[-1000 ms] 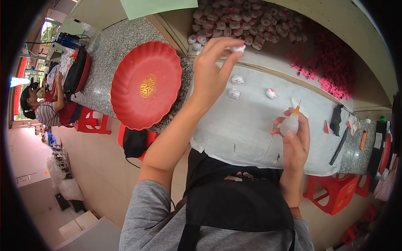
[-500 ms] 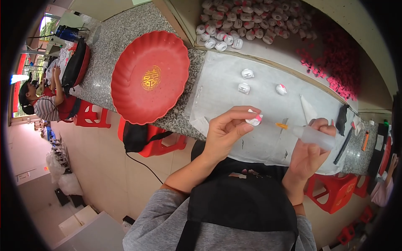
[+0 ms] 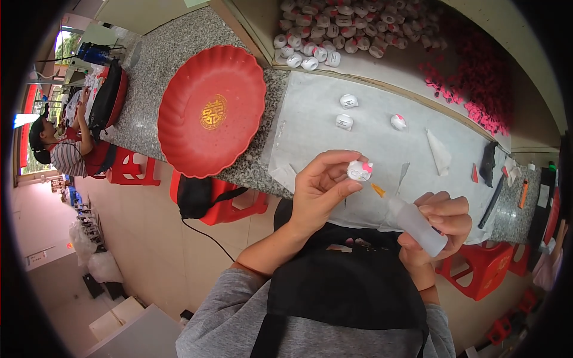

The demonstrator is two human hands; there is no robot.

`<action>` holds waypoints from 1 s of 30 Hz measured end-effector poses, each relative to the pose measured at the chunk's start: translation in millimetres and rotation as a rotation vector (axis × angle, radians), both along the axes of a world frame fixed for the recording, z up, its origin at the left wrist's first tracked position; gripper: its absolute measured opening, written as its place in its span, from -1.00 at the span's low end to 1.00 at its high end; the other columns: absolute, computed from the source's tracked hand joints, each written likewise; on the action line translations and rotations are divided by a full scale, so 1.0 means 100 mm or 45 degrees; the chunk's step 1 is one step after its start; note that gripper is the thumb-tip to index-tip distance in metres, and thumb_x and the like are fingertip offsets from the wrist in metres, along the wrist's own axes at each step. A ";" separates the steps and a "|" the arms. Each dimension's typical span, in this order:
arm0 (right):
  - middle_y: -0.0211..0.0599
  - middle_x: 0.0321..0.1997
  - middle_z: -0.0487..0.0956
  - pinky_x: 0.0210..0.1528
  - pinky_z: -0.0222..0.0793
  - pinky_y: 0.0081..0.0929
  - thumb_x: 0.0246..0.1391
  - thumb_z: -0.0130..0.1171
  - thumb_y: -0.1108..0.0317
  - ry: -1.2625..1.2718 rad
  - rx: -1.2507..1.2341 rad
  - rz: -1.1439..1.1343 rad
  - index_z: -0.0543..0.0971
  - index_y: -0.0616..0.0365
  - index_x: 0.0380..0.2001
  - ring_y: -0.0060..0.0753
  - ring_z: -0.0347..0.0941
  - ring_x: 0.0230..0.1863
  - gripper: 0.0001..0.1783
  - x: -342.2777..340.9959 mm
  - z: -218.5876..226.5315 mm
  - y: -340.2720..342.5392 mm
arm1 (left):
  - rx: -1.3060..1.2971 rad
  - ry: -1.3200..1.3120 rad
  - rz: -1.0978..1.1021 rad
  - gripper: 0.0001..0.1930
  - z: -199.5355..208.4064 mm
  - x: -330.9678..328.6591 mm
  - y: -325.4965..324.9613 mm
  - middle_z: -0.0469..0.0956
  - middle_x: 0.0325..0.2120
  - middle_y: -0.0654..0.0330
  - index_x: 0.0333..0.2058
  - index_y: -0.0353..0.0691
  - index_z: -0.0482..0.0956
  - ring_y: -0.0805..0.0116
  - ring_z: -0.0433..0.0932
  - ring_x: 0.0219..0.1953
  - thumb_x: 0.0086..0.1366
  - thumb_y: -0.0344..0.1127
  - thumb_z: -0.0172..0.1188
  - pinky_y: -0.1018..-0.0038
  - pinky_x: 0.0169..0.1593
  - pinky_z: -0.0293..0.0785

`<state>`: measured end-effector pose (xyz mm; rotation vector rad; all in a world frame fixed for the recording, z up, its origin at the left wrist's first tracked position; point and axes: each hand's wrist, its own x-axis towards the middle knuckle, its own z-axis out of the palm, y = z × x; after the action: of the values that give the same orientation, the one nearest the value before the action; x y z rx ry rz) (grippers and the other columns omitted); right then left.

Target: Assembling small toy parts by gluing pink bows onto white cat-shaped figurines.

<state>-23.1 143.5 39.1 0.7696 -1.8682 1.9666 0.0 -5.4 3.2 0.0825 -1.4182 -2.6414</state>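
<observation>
Between thumb and fingers, my left hand (image 3: pixel 322 185) pinches a small white toy head with a pink bow (image 3: pixel 359 170) above the paper-covered worktop. My right hand (image 3: pixel 439 224) is wrapped round a frosted squeeze bottle (image 3: pixel 421 230). Its orange nozzle tip (image 3: pixel 378 190) points up at the piece from just below right, with a small gap between them. Farther back on the white sheet (image 3: pixel 316 113) lie three similar white pieces, among them one with a pink spot (image 3: pixel 398 122).
A large red scalloped tray (image 3: pixel 209 113) stands on the granite counter at left. Heaped white pieces (image 3: pixel 334 30) and small pink parts (image 3: pixel 483 113) fill the shelf behind. Paper scraps (image 3: pixel 439 154) and a black strip (image 3: pixel 491 203) lie at right. A co-worker (image 3: pixel 65 143) sits far left.
My right hand has tilted the bottle, so its nozzle now points up and left, nearer the piece. My left hand has turned the piece slightly, showing more of its white face.
</observation>
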 end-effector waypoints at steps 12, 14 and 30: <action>-0.37 -0.49 0.28 -0.61 0.13 -0.68 -0.48 0.34 0.34 -0.028 -0.061 0.028 0.28 0.09 -0.51 -0.60 0.17 -0.62 -0.55 -0.01 0.00 0.01 | -0.019 -0.030 -0.015 -0.66 0.00 -0.01 0.02 0.38 -0.31 0.04 -0.23 -0.32 0.29 0.33 0.43 -0.30 -0.04 -0.54 0.08 0.50 -0.19 0.33; -0.37 -0.49 0.28 -0.61 0.12 -0.68 -0.47 0.34 0.34 -0.025 -0.048 0.029 0.28 0.09 -0.52 -0.60 0.17 -0.62 -0.56 -0.02 0.00 0.02 | -0.018 -0.036 -0.015 -0.66 0.01 -0.02 0.03 0.38 -0.31 0.05 -0.23 -0.33 0.29 0.33 0.43 -0.30 -0.04 -0.54 0.08 0.50 -0.19 0.33; -0.36 -0.48 0.29 -0.60 0.14 -0.67 -0.46 0.32 0.38 0.105 -0.029 0.030 0.28 0.12 -0.49 -0.58 0.19 -0.61 -0.56 -0.02 -0.03 0.03 | 0.016 -0.032 -0.029 -0.66 -0.03 0.01 0.02 0.38 -0.31 0.05 -0.22 -0.34 0.28 0.34 0.41 -0.28 -0.04 -0.51 0.09 0.44 -0.16 0.34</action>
<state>-25.0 146.7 35.6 0.8564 -1.7946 1.9366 0.9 -3.2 0.3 0.1024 -1.4187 -2.6771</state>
